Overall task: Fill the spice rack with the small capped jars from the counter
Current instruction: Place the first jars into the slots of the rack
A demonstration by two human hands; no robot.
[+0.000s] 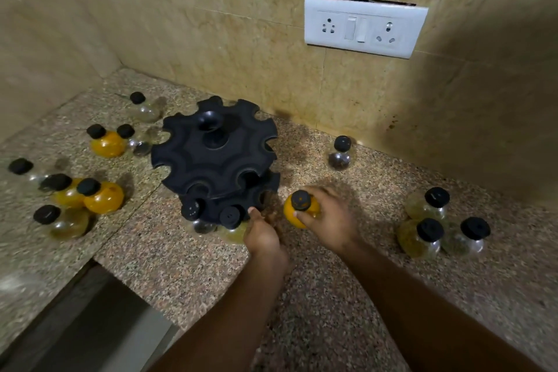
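Observation:
A black two-tier spice rack (211,157) with notched rims stands on the granite counter (193,269). Two capped jars (231,216) hang in its lower tier at the front. My left hand (261,234) touches the lower tier's front edge, fingers curled, with nothing clearly held. My right hand (330,216) grips a yellow jar with a black cap (297,208) just right of the rack. Several more capped jars lie on the counter: a left group (101,198), a back-left group (108,142), one dark jar (341,152) at the right and three at the far right (428,232).
A tiled wall rises behind the counter with a white socket and switch plate (363,26). The side wall closes the corner at the left. The counter's front edge drops to a dark recess (87,320) at the lower left.

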